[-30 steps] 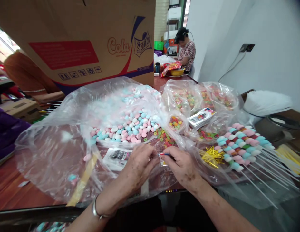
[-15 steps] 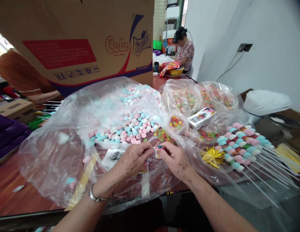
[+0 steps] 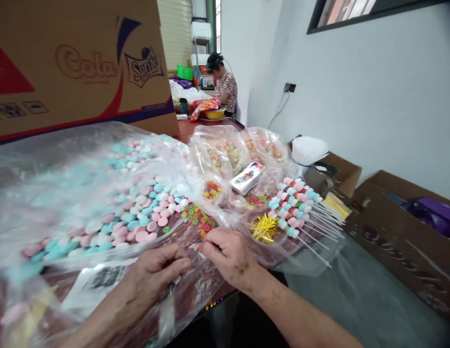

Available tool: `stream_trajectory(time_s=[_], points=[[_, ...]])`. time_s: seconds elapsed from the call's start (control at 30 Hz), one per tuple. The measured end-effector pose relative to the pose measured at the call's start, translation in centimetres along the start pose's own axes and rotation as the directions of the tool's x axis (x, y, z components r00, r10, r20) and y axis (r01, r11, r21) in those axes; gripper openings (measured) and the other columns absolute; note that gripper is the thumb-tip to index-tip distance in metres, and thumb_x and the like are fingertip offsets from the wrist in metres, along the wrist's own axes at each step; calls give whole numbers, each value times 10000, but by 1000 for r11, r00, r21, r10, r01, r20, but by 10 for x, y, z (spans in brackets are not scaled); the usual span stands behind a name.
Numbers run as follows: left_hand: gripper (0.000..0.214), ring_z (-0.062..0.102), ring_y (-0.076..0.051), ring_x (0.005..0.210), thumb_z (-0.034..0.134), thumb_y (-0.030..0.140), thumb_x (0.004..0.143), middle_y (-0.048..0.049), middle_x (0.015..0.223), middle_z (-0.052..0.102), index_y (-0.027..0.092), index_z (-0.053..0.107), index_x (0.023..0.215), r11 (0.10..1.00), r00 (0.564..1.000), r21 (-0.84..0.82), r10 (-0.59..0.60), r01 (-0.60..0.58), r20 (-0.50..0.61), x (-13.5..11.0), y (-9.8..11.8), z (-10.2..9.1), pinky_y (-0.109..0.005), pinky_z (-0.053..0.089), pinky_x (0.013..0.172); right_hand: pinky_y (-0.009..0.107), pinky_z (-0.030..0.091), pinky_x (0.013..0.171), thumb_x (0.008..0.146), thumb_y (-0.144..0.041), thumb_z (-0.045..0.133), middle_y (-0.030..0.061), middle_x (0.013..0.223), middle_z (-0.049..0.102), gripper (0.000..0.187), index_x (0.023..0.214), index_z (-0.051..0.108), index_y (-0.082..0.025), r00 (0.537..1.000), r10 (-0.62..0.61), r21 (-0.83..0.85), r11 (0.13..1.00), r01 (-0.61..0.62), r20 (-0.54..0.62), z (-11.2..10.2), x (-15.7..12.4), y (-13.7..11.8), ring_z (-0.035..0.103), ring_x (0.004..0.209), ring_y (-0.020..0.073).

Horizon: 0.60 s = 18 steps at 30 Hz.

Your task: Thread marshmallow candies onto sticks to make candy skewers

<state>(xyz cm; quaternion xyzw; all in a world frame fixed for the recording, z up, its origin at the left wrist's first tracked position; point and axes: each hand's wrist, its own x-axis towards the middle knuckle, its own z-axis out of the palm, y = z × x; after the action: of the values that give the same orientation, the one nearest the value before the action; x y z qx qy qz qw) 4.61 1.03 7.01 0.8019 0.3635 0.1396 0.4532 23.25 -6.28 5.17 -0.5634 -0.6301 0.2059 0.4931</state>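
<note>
**Bench note: both hands closed at the near table edge, small piece at the right fingertips**

Field, large to small. A printed cardboard box [image 3: 76, 63] fills the upper left. Below it a clear bag [image 3: 47, 193] lies spread over the red-brown table [image 3: 195, 128], loaded with pink, blue and white sweets [image 3: 145, 217]. An open carton [image 3: 402, 241] stands to the right, off the table. A person [image 3: 225, 84] sits at the far end, well apart from this workplace.

Mid field. Smaller bags of ring sweets [image 3: 228, 152] sit beyond the hands. Loaded skewers [image 3: 295, 205] lie to the right of them, sweets to the upper left and bare stick ends to the lower right. Gold twist ties [image 3: 264, 227] lie in a heap just beside the skewers and near the right hand.

Hands.
- Right hand [image 3: 228, 253]: narrow, fingertips pinched on a small piece [image 3: 200, 240] with a blue spot. It is too blurred to identify, and its long axis cannot be told.
- Left hand [image 3: 152, 275]: curled, thumb laid on the forefinger. Whether it pinches anything cannot be resolved.

Key relation. The piece sits between the two hands, on the plastic at the near edge of the sweets. It lies at the right fingertips and just ahead and to the right of the left thumb. The right hand is the nearer.
</note>
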Motion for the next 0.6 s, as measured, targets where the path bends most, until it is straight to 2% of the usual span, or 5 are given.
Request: stream_trajectory(time_s=[0.17,0.33,0.4,0.5,0.6], points=[[398,542,-169,635,528,510,889,-1,669,625,201,668,681,1000,1000,-12,-12,12,15,1,9,8,-224,440,581,245,411,683,953,-364,527,-19,688,560,274,735,573,-206,997,-75,-82,994,74,-17,-21,-10,-4,533,693,128],[371,573,-179,633,587,502,847,-13,647,653,200,703,667,998,1000,-62,9,-9,-9,2,6,13,-226,449,592,314,466,813,980,-273,448,67,959,681,208,1073,622,-209,936,-160,-419,908,15,-312,-100,-26,21,611,885,193],[379,571,-178,626,592,503,843,-18,638,649,194,704,655,997,1000,-70,14,-13,13,2,3,12,-226,445,586,374,437,862,968,-265,449,107,982,688,231,1059,647,-187,892,-241,-692,714,-102,-381,-144,-34,43,585,935,241],[366,560,-170,625,612,490,840,-14,636,640,189,700,651,995,1000,-100,4,-1,31,3,0,11,-224,436,583,387,380,778,957,-270,458,124,868,681,256,953,689,-159,943,-130,-919,298,-257,-306,-196,-47,76,519,826,262],[345,549,-163,628,634,469,835,-7,631,632,185,693,648,985,1000,-172,-12,12,1,3,-2,13,-222,425,583,366,313,692,942,-275,486,115,780,656,250,836,690,-177,973,-13,-970,80,-231,-232,-218,-57,98,484,784,263]])
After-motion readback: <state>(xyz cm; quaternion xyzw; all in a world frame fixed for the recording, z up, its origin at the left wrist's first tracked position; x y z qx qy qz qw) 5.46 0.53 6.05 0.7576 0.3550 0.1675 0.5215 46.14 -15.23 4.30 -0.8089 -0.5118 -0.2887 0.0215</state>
